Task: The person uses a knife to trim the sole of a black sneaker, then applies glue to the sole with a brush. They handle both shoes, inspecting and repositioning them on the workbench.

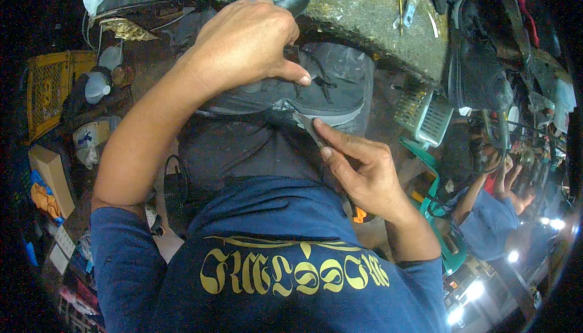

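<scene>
A dark grey shoe [267, 97] with a lighter sole edge lies sideways across my lap, its laced part turned up and away from me. My left hand [255, 38] grips it from above, thumb pressed on the upper; the curled fingers are mostly hidden behind it. In my right hand [361, 172], pinched between thumb and fingers, is a thin flat metal blade [311, 131]. The blade's tip meets, or lies very close to, the sole edge near the middle of the shoe. A clear plastic sheet [368, 84] seems to surround the shoe's right end.
A worn bench top [370, 14] ahead carries a thin yellow stick [400, 8] and a small tool [410, 6]. Pale green basket [425, 117] and green plastic chair [446, 245] stand right; yellow crate [51, 90] and cardboard box [53, 178] left. Another person [486, 220] sits at the right.
</scene>
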Demonstrator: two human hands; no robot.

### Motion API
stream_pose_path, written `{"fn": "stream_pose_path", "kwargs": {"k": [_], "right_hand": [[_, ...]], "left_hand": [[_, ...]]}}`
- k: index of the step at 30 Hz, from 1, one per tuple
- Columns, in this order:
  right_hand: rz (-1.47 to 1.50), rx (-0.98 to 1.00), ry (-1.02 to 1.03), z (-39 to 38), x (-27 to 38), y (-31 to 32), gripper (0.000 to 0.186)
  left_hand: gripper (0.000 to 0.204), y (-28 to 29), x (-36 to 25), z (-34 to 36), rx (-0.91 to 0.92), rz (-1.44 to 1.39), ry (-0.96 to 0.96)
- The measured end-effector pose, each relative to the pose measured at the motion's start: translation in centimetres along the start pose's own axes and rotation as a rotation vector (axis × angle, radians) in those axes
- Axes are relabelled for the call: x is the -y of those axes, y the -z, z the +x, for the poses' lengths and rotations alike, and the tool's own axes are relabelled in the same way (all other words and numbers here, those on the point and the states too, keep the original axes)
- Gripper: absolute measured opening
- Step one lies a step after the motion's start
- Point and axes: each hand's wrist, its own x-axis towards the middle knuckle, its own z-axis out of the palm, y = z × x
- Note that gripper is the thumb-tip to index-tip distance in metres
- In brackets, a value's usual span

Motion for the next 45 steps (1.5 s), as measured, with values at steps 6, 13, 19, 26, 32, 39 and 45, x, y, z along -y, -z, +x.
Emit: {"fn": "stream_pose_path", "kwargs": {"k": [6, 13, 19, 26, 32, 39, 45], "right_hand": [[-0.010, 0.023, -0.014, -0.1, -0.3, 0.3, 0.035], [-0.050, -0.040, 0.051, -0.4, -0.8, -0.2, 0.037], [-0.025, -0.065, -0.006, -0.4, -0.2, -0.7, 0.038], [-0.130, -0.047, 0.084, 0.2, 0.0, -0.3, 0.039], [-0.146, 0.003, 0.042, -0.1, 0.3, 0.3, 0.039], [-0.132, -0.059, 0.070, -0.3, 0.3, -0.2, 0.039], [-0.156, -0.065, 0.081, 0.0, 0.3, -0.4, 0.039]], "left_hand": [[0.053, -0.5, 0.2, 0.1, -0.075, -0.013, -0.053], [0.050, -1.2, 0.5, 0.2, -0.199, -0.012, -0.124], [0.049, -1.0, 0.2, 0.1, -0.205, -0.013, -0.124], [0.054, -0.4, -0.1, 0.0, -0.028, -0.005, -0.020], [0.055, -0.2, -0.2, 0.1, -0.014, 0.006, -0.031], [0.055, -0.2, -0.1, 0.0, -0.017, -0.023, -0.021], [0.053, -0.6, 0.0, 0.1, -0.077, -0.023, -0.052]]}}
